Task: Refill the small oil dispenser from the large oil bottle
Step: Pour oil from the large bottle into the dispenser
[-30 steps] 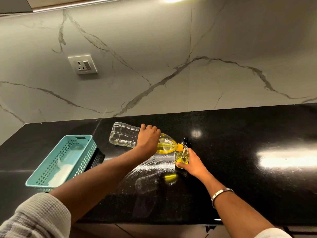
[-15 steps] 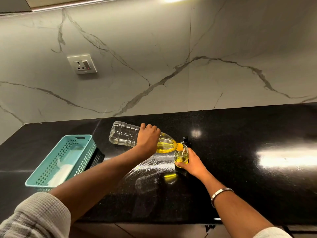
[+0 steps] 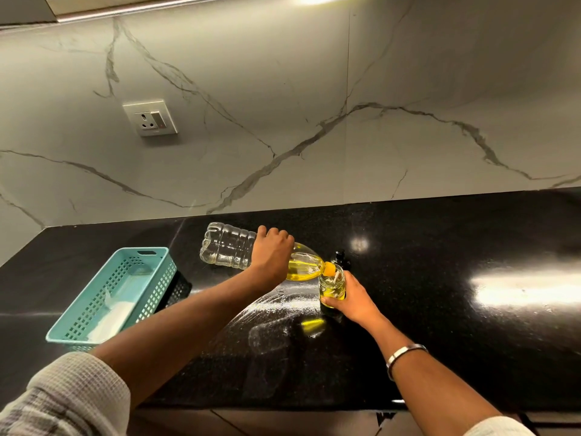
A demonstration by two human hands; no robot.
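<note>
The large clear oil bottle (image 3: 229, 250) lies nearly level above the black counter, yellow oil pooled at its neck end. My left hand (image 3: 273, 254) grips its middle. Its orange neck sits over the mouth of the small glass oil dispenser (image 3: 332, 283), which holds yellow oil and stands on the counter. My right hand (image 3: 352, 298) grips the dispenser low on its right side. A black pump top (image 3: 342, 261) stands just behind the dispenser.
A teal plastic basket (image 3: 125, 287) with something white inside sits at the left, a dark basket (image 3: 180, 286) beside it. The marble wall with a socket (image 3: 150, 118) rises behind. The counter's front edge (image 3: 283, 404) runs below my arms.
Hardly anything has moved. Both hands hold their grips and the bottle stays tipped over the dispenser.
</note>
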